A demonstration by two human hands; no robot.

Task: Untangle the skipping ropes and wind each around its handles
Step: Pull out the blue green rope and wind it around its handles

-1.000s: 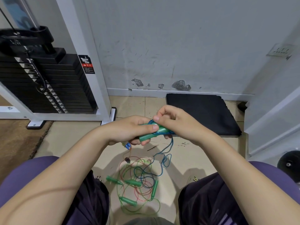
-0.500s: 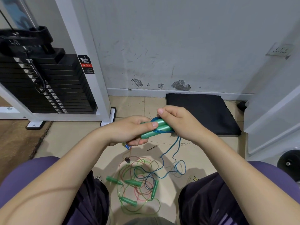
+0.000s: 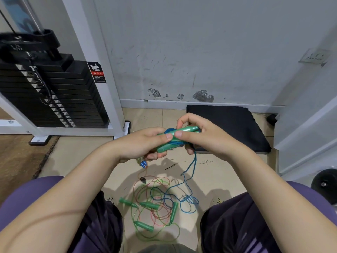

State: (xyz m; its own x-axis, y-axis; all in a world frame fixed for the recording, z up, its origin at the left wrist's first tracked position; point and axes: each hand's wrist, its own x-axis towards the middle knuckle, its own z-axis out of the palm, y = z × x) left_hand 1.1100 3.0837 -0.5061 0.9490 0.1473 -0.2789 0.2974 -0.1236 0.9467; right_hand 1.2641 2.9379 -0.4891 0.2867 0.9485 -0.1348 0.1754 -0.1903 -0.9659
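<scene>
Nearest me, between my knees on the floor, the loose pile of green and pink ropes lies with four green handles among its loops, and the slack of the blue rope runs through that same pile. That is my worry: I judge that if I wind fast, the blue tail could snag a green loop and drag the heap up. Higher, my left hand has its grip closed round the paired green handles; my right hand pinches them over the blue turns. If either grip eases, I expect the coils to spring loose off the smooth plastic.
</scene>
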